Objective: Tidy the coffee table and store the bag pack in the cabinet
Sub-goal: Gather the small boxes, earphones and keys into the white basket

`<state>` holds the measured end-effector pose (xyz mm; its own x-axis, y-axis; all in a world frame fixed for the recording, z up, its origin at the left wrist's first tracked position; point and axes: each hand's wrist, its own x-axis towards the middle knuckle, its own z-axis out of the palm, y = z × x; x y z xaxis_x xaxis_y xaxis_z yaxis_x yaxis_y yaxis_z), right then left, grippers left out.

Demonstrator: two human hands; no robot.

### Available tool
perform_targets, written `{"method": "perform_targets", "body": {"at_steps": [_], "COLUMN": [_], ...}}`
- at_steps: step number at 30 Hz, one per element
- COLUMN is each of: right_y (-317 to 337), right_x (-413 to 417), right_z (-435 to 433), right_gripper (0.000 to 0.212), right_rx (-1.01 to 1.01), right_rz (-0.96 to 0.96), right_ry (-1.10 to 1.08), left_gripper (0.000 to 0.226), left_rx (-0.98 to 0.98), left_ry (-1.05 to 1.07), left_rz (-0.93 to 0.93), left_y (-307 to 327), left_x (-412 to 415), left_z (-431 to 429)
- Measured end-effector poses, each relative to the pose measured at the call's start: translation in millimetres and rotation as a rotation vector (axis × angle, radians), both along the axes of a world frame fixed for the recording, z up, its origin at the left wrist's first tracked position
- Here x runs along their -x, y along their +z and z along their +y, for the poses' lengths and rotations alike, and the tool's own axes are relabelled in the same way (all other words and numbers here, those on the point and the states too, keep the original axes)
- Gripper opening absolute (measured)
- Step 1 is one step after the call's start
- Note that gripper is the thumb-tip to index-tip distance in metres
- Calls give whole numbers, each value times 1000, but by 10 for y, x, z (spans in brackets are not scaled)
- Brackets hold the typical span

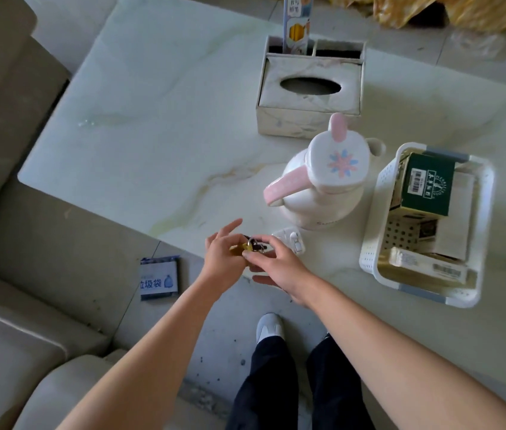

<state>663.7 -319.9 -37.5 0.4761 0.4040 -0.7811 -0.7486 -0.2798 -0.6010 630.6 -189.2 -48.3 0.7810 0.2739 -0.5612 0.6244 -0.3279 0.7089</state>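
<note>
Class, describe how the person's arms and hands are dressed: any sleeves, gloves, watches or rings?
Both forearms are bare, with no sleeve in view. The left hand and right hand wear no gloves. No watch or bracelet shows on either wrist, and no ring is visible on the fingers that show.

The bench [158,125] has a polished, marble-look top, pale with faint yellowish veining, smooth and softly glossy. The tissue box holder [309,100] wears a matt, marble-print covering, scuffed and grubby along its edges. The jug [323,187] looks like smooth, shiny plastic, white with pink trim. The basket [372,218] is white perforated plastic, matt, with grey grips; the green carton [425,187] inside it is printed cardboard with a slight sheen. The padlock [241,249] between the hands is brass-coloured metal, glinting. The packet [158,279] on the floor is glossy plastic film. The floor tiles [140,237] look dull and speckled. The sofa [12,352] is matt beige upholstery.
</note>
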Motion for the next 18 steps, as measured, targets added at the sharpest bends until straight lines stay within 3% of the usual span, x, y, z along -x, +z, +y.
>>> {"method": "perform_targets", "body": {"at_steps": [3, 5, 8, 12, 16, 18], "right_y": [137, 268, 515, 785, 783, 695], "right_x": [6, -29, -165, -409, -587, -630], "right_z": [-269, -464, -868, -1505, -1975, -2114], "right_gripper": [29, 26, 19, 15, 12, 17], "right_rx": [-26, 1, 27, 88, 186, 275], "right_rz": [38, 26, -92, -220, -273, -288], "right_ry": [-42, -90, -113, -152, -335, -399], "left_gripper": [26, 28, 26, 52, 48, 41], "left_rx": [249, 310, 231, 120, 166, 79], "left_ry": [-60, -153, -342, -505, -438, -399], "left_rz": [-7, -36, -165, -291, -261, -216], "left_y": [241, 417, 613, 774, 785, 737], "left_x": [-35, -68, -148, -380, -701, -837], "left_z": [-216, -442, -804, -1232, -1711, -1924]}}
